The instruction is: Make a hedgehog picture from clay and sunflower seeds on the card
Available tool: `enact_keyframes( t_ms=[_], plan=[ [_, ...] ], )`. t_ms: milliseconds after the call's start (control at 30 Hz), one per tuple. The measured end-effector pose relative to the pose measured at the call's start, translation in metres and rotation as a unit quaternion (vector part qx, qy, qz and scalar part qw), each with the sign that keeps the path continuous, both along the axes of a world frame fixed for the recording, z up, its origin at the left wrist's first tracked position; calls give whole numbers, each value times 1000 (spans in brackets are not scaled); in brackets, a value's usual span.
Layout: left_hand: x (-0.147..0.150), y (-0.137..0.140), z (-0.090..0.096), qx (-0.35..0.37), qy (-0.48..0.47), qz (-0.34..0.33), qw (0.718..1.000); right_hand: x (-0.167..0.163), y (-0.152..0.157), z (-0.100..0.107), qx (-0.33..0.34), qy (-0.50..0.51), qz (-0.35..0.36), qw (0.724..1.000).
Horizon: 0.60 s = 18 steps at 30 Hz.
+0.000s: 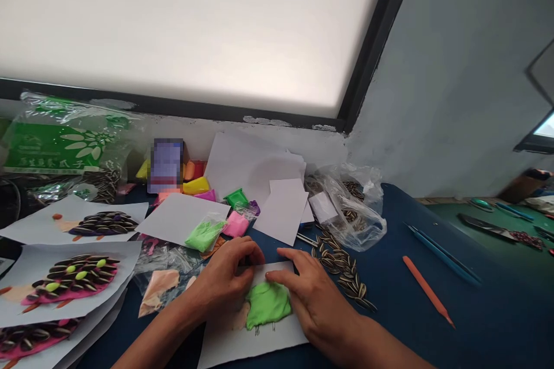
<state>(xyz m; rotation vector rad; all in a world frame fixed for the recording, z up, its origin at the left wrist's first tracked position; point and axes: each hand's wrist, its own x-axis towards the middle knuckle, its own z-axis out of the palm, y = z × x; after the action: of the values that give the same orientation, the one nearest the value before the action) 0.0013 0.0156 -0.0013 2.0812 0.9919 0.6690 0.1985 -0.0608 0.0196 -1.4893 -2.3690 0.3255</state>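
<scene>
A flattened piece of bright green modelling clay (269, 304) lies on a white sheet of paper (234, 346) in front of me, with short pencilled leg marks just below it. A thin peach patch borders its left side. My left hand (231, 270) rests at the upper left of the clay, fingers loosely curled, with a gap between thumb and forefinger. On the right edge lies my right hand (314, 291), thumb and forefinger apart, its lower fingers against the clay and paper. Neither hand visibly grips anything.
Sunflower seeds (340, 265) are scattered right of the paper, below a clear plastic bag (361, 207). An orange clay tool (427, 291) and blue tweezers (444, 253) lie farther right. Seed-covered hedgehog pictures (78, 282) are stacked left. Clay packets (205, 233) lie behind.
</scene>
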Motion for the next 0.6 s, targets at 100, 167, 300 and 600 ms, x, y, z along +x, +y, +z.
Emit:
enact_keyframes(
  t_ms=[100, 167, 300, 600],
  plan=[
    [0, 1, -3, -2, 0, 3, 1000, -1, 8, 3, 15, 0, 20, 1000],
    [-1, 1, -4, 0, 2, 4, 1000, -3, 12, 4, 19, -4, 35, 999],
    [-2, 1, -5, -3, -4, 0, 1000, -3, 13, 1, 17, 5, 54, 998],
    [-1, 1, -2, -14, 2, 0, 1000, -4, 13, -3, 20, 36, 60, 997]
  ],
)
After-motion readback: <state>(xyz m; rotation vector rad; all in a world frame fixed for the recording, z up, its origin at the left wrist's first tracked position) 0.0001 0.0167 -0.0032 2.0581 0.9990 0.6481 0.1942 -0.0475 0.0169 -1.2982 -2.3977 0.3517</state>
